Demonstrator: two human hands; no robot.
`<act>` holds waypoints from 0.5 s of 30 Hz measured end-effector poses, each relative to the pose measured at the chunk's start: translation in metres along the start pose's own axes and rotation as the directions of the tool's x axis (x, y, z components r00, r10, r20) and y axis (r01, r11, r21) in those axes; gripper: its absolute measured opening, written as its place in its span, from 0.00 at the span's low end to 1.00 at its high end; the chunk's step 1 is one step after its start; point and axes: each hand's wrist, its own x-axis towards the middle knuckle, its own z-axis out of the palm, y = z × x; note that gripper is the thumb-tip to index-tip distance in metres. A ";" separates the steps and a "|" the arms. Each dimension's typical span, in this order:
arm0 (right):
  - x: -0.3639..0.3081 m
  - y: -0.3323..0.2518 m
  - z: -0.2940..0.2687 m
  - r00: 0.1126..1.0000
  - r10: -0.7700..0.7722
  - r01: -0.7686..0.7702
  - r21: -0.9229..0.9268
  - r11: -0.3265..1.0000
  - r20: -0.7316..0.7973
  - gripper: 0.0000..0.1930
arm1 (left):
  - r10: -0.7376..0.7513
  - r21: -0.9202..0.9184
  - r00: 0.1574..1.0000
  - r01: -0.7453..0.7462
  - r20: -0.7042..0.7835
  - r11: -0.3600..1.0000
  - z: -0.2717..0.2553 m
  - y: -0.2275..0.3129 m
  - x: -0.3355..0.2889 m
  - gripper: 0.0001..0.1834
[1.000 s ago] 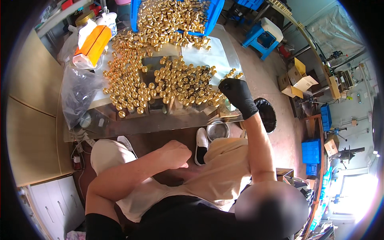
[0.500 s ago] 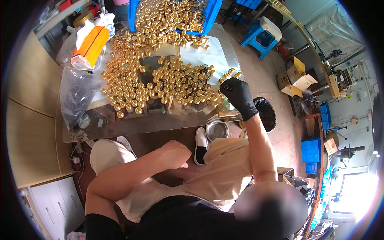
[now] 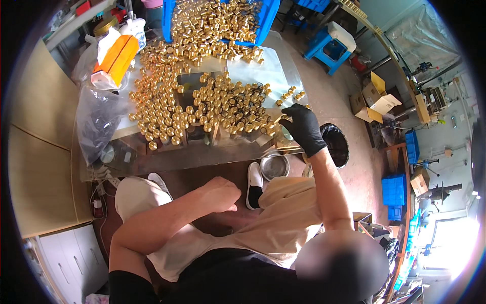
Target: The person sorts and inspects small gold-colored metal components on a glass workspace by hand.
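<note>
My right hand (image 3: 305, 130), in a black glove, reaches over the table's right front edge. Its thumb and fingers are apart, and a bit of brass shows in the gap; I cannot tell whether they touch it. Beside it, a few brass caps (image 3: 289, 94) lie apart from the wide spread of short, round brass caps (image 3: 223, 101), where dark rings lie among the pieces. My bare left hand (image 3: 223, 194) is curled closed above my lap, away from the table. Its palm is hidden, so what it may hold does not show.
A blue crate (image 3: 167, 25) heaped with more caps stands at the table's (image 3: 152, 164) far side. An orange tissue pack (image 3: 117, 60) and a plastic bag (image 3: 98, 119) lie left. Below the front edge are a metal bowl (image 3: 275, 166) and a black-lined bin (image 3: 336, 145).
The thumb and fingers of my right hand have parted, and the hand has shifted slightly toward me. My left hand has hardly moved.
</note>
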 end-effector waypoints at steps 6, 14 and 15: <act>0.005 -0.017 -0.006 0.978 0.209 -0.190 0.325 0.926 -0.023 0.12 | -0.009 0.009 0.999 0.009 0.036 1.000 -0.002 0.005 0.001 0.21; 0.022 -0.024 0.011 0.988 0.127 -0.142 0.194 0.971 0.086 0.08 | -0.044 0.010 0.998 0.043 0.049 0.999 -0.002 0.004 0.001 0.21; 0.023 -0.023 0.011 0.990 0.123 -0.136 0.209 0.968 0.076 0.09 | -0.041 0.012 0.998 0.040 0.046 0.999 -0.001 0.004 0.002 0.21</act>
